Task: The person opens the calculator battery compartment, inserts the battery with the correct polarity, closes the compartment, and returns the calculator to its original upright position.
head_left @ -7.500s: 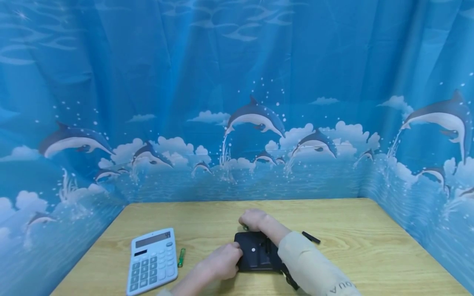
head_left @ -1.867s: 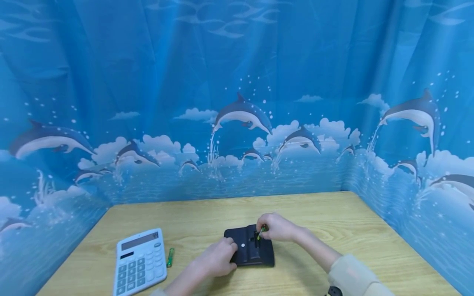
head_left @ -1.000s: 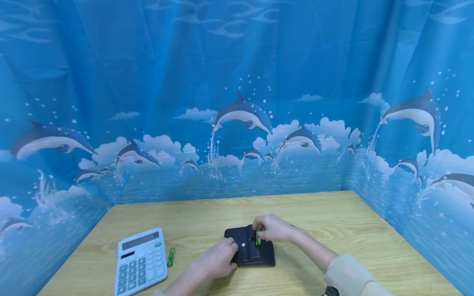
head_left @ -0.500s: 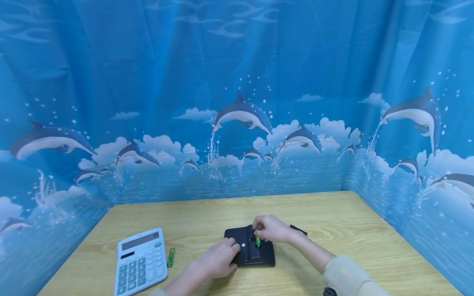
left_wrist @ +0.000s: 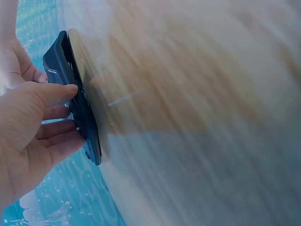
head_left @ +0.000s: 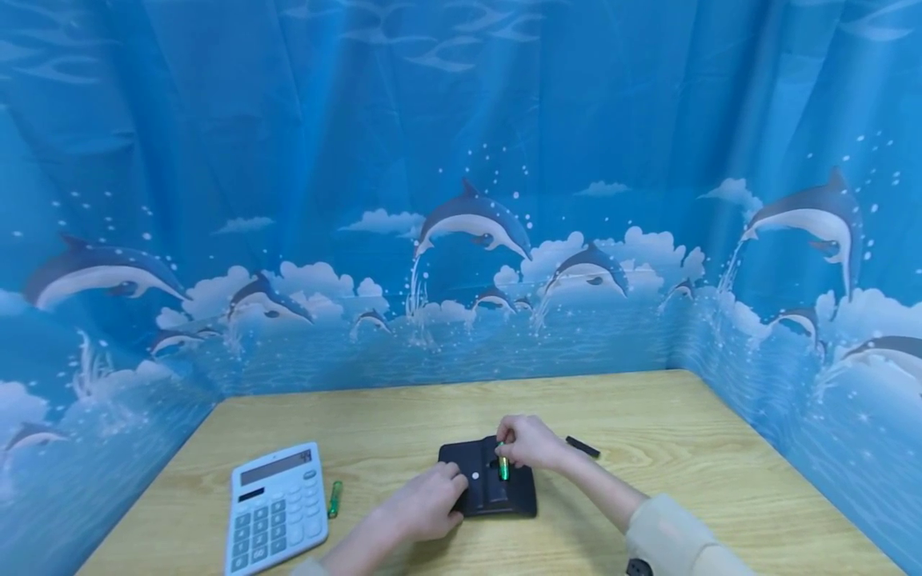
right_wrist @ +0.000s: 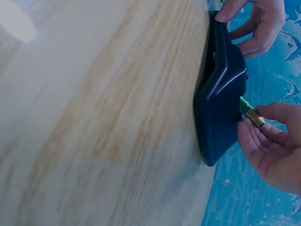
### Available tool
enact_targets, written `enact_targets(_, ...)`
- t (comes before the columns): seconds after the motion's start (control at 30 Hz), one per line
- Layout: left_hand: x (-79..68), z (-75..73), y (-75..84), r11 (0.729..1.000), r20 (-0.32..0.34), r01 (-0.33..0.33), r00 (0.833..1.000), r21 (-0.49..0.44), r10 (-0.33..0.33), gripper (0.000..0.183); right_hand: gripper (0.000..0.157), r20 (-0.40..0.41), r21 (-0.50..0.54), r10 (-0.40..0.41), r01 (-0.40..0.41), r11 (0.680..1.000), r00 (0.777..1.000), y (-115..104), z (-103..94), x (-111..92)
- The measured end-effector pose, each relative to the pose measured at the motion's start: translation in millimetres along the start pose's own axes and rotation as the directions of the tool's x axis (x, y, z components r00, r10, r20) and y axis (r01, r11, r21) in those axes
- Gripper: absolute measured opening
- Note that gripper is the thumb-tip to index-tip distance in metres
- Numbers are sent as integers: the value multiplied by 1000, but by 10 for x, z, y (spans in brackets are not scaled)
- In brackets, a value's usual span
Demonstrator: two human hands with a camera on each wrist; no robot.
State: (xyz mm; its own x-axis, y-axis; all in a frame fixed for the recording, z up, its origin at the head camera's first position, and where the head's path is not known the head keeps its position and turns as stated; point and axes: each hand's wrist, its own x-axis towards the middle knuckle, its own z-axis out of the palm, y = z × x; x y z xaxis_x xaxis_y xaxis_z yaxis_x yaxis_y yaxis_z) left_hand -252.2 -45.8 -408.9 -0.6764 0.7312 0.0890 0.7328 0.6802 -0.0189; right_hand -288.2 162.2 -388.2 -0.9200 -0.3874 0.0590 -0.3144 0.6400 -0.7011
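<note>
A flat black device [head_left: 475, 500] lies on the table with its raised back and an open battery slot facing up. My left hand [head_left: 430, 498] grips its left edge, and in the left wrist view the thumb [left_wrist: 63, 92] and fingers hold the rim. My right hand [head_left: 531, 442] pinches a green and gold battery [head_left: 503, 466] at the slot. The battery is tilted, its lower end at the slot, as the right wrist view also shows the battery [right_wrist: 252, 113] partly sticking out. How deep it sits is hidden.
A light blue calculator [head_left: 279, 512] lies at the left, with a second green battery [head_left: 334, 499] beside it. Behind the right forearm lies a narrow black strip [head_left: 583, 446]. A blue dolphin curtain [head_left: 461, 344] borders the wooden table [head_left: 389, 424].
My right hand has come from behind the black device to its slot, bringing the battery along. Over the last second the battery has changed its tilt slightly. The left hand keeps its grip.
</note>
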Motion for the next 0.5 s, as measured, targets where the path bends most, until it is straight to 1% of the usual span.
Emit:
enact_targets(0.1, 5, -6, 5, 1000, 4, 6, 1000, 1, -6, 30, 8, -11, -7, 26, -26, 1000, 1000, 2, 9, 5)
enact_targets(0.2, 14, -16, 14, 1000, 15, 10, 1000, 2, -10, 30, 8, -14, -22, 26, -26, 999, 1000, 15, 13, 12)
enact_targets(0.33, 21, -27, 28, 1000, 29, 11, 1000, 4, -12, 29, 7, -22, -83, -4, 3, 997, 1000, 30, 14, 21)
enact_targets(0.5, 25, -29, 40, 1000, 43, 27, 999, -2, -27, 29, 5, -41, -207, -68, 58, 977, 997, 24, 1, 33)
